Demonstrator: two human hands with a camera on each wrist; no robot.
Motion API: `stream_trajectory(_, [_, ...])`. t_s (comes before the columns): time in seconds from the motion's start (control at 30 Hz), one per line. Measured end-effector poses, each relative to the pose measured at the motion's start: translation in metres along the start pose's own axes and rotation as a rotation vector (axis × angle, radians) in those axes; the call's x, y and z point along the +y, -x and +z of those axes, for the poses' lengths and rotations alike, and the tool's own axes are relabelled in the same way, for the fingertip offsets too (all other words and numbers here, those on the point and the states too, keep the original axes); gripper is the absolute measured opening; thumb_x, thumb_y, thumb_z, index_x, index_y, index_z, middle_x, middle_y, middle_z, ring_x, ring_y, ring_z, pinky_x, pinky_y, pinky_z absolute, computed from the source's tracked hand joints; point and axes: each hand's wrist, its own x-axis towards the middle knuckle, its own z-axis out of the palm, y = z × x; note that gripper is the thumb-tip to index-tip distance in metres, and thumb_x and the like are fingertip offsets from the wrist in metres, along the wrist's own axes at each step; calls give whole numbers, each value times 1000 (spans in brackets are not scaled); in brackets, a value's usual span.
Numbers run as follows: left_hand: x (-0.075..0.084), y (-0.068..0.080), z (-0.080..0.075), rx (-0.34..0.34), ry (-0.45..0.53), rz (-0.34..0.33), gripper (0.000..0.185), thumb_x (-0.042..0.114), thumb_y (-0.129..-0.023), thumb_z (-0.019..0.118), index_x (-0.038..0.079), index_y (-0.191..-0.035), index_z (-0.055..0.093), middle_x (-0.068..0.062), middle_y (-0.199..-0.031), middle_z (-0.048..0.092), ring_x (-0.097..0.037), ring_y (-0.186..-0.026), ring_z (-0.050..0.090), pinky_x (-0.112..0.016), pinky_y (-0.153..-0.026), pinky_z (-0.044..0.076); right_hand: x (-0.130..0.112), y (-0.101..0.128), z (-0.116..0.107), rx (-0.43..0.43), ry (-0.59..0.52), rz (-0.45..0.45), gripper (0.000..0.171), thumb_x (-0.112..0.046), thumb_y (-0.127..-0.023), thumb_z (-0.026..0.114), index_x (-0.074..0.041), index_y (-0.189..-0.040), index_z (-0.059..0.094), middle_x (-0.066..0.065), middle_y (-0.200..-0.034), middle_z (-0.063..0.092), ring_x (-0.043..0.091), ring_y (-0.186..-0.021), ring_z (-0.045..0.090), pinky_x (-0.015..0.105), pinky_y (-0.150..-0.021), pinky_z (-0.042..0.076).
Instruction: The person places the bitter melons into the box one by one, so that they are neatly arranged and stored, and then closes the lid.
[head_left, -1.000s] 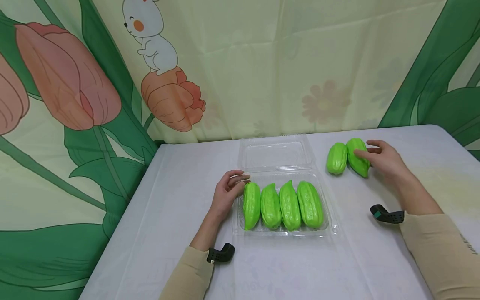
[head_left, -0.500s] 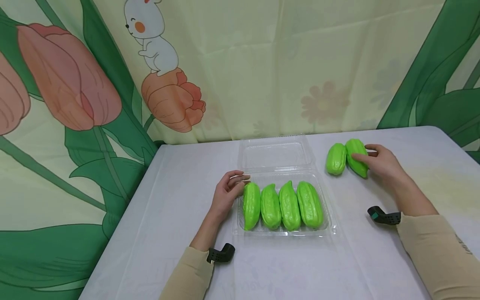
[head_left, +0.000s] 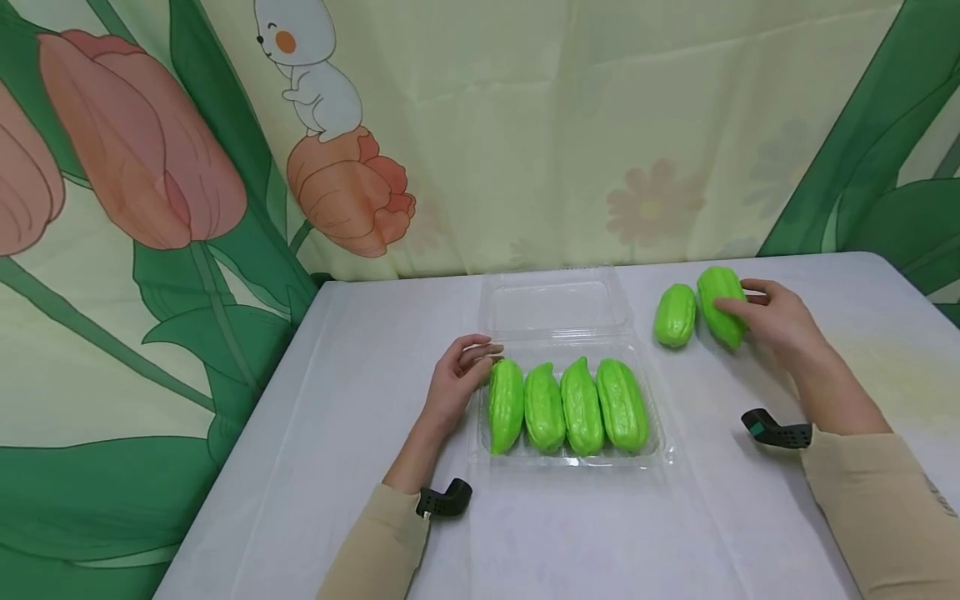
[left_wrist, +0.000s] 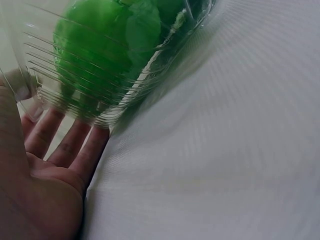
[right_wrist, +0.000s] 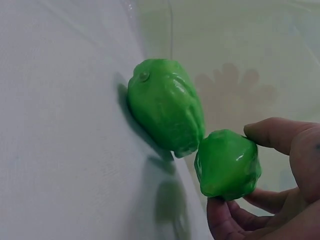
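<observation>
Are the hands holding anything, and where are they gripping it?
The right hand grips one loose green chayote across its middle; the left hand only rests against the clear tray.

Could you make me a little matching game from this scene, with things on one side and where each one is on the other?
Things:
1. right hand
2. left hand
3. four green gourds
4. lone green gourd

Places:
A. on the table, outside the tray
B. grips a green gourd
C. side by side in the clear tray
D. against the tray's left wall

Pairs: 1-B, 2-D, 3-C, 4-A

A white tablecloth [head_left: 315, 433] covers the table; a tulip-and-rabbit curtain [head_left: 315, 108] hangs behind.
</observation>
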Motion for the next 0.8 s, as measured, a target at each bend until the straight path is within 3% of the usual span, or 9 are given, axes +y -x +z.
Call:
stream_trajectory(0.2, [1, -2, -1, -9, 14, -1, 34, 1, -98, 59, -4, -132, 53, -24, -127, 65, -33, -118, 63, -25, -88, 53, -13, 9, 1, 7, -52, -30, 94, -53, -99, 54, 2, -159, 8, 36, -158, 15, 52, -138, 27, 66, -110, 27])
stream_trajectory(0.5, [0, -1, -2, -18, 10, 0, 34, 3, -99, 59, -2, -132, 53, -22, -127, 65, -33, -118, 63, -29, -90, 53, -40, 23, 13, -21, -71, -112, 90, -46, -100, 56, 2, -160, 9, 36, -157, 21, 50, -137, 30, 66, -110, 27])
stream_trajectory(0.8, [1, -2, -2, -20, 17, 3, 35, 3, -99, 58, -4, -132, 52, -24, -127, 64, -34, -118, 63, -28, -89, 54, -61, 41, 41, -84, -46, -195, 84, -36, -101, 59, 4, -158, 13, 37, -153, 26, 54, -136, 32, 64, -104, 35])
